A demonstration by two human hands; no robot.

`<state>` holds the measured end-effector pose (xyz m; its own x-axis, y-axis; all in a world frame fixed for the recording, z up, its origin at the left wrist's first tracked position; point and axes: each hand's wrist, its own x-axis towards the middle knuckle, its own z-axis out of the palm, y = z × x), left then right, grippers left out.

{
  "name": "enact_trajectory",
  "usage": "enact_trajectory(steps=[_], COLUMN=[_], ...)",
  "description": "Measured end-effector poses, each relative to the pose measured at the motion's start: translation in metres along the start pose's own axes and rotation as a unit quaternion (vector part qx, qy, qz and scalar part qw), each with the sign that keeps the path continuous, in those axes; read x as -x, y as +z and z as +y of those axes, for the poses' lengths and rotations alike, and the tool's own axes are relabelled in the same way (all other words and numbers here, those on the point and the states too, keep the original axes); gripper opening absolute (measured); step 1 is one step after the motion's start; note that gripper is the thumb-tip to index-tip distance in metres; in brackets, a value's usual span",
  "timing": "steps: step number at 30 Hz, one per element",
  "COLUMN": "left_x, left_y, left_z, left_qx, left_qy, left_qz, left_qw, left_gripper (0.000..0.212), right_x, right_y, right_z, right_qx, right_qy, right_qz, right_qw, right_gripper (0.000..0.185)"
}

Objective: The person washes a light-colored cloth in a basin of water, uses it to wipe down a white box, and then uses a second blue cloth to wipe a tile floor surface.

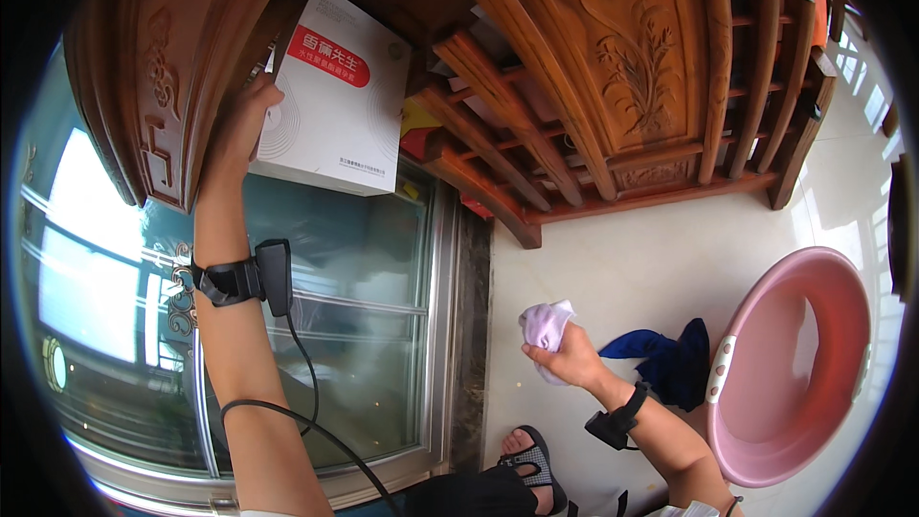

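Note:
My left hand (251,108) reaches up at the upper left, between a carved wooden cabinet (161,79) and a large white box with a red label (337,100). Its thumb lies against the box's left edge; the other fingers are mostly hidden, so their grip cannot be told. A crumpled light purple cloth (547,330) is bunched in my right hand (571,357), above the pale tiled floor. Beyond that hand, a dark blue cloth (671,366) lies on the floor beside a pink plastic basin (732,416).
Wooden furniture with a carved panel and slats (639,50) fills the upper right. Glass panes in a metal frame (438,345) stand at the left. A black cable (323,431) loops around my left forearm. A sandaled foot (530,459) is at the bottom.

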<state>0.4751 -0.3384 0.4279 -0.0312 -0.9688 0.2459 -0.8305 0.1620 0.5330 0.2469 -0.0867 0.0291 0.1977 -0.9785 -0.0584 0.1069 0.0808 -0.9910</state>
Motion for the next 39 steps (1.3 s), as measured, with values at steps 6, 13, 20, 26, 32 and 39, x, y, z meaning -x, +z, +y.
enact_trajectory(steps=[6,13,20,26,32,39], left_x=[0.012,0.027,0.045,0.04,0.057,0.056], left_y=[0.004,0.008,-0.004,-0.008,-0.003,0.033], left_z=[0.002,0.021,0.019,-0.001,-0.012,-0.033], left_qx=[-0.088,-0.075,-0.098,-0.017,0.17,0.13], left_qy=[0.063,0.005,0.049,0.06,0.061,0.093], left_qz=[0.043,0.018,-0.038,-0.034,0.016,0.035], left_qw=[0.993,0.997,0.993,0.997,0.983,0.986], left_gripper=[0.067,0.077,0.081,0.085,0.081,0.059], right_x=[-0.005,-0.062,-0.185,-0.225,-0.208,-0.22], right_y=[0.002,0.042,0.09,0.111,0.108,0.093], right_z=[0.0,-0.085,-0.124,-0.139,-0.147,-0.175], right_qx=[0.009,0.046,-0.059,-0.411,-0.43,-0.367], right_qy=[-0.006,-0.118,-0.069,-0.067,-0.12,-0.092], right_qz=[-0.003,0.012,0.033,0.027,-0.006,0.083], right_qw=[1.0,0.992,0.995,0.909,0.895,0.922], right_gripper=[0.043,0.049,0.041,0.04,0.054,0.045])
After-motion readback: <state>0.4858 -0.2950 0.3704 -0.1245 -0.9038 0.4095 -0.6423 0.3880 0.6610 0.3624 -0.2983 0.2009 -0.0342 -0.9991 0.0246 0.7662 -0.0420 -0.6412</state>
